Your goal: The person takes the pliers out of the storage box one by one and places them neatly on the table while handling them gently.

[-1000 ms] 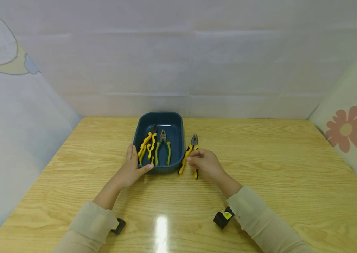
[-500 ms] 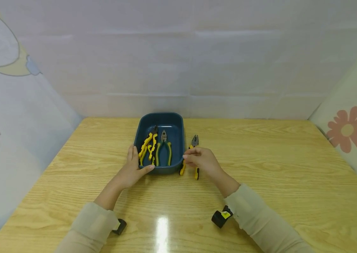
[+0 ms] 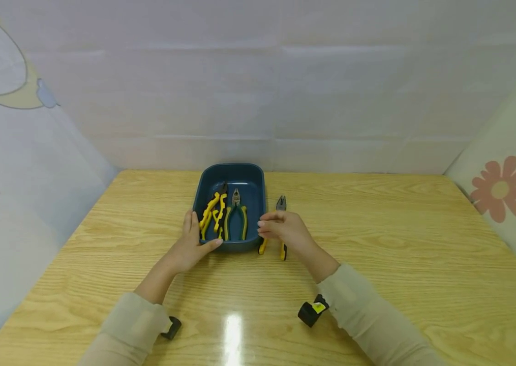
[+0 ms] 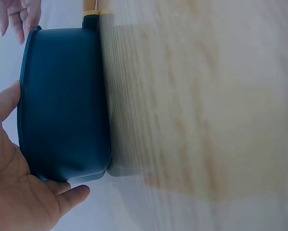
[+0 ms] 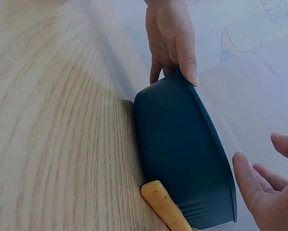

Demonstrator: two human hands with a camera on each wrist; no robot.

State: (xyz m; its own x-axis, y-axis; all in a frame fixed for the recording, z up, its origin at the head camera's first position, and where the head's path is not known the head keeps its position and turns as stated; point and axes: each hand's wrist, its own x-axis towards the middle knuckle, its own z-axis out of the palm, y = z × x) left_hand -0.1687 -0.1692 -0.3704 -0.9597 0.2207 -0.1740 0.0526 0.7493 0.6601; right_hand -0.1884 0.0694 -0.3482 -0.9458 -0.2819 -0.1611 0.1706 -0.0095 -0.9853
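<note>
A dark blue plastic bin [image 3: 253, 180] stands on the table, its near left corner held by my left hand [image 3: 187, 250], thumb along the front rim and fingers at the left side. Inside lie pliers with green-and-yellow handles [image 3: 226, 223] and, left of them, yellow-and-black handled tools [image 3: 215, 211] that overlap. Against the bin's right side rests a pair of combination pliers [image 3: 281, 203] with yellow-and-black handles, jaws pointing away from me. My right hand [image 3: 286, 231] hovers over these pliers and hides their middle. Its fingertips reach the bin's right rim, and it holds nothing.
The wooden table [image 3: 399, 229] extends to both sides and toward me. A pale backdrop sheet [image 3: 331, 101] rises behind its far edge, with a printed flower [image 3: 499, 190] on the right sheet. Black cameras are strapped to both wrists.
My right hand has slid a little left, from over the pliers beside the bin to the bin's right rim. The left hand, bin and pliers have stayed in place.
</note>
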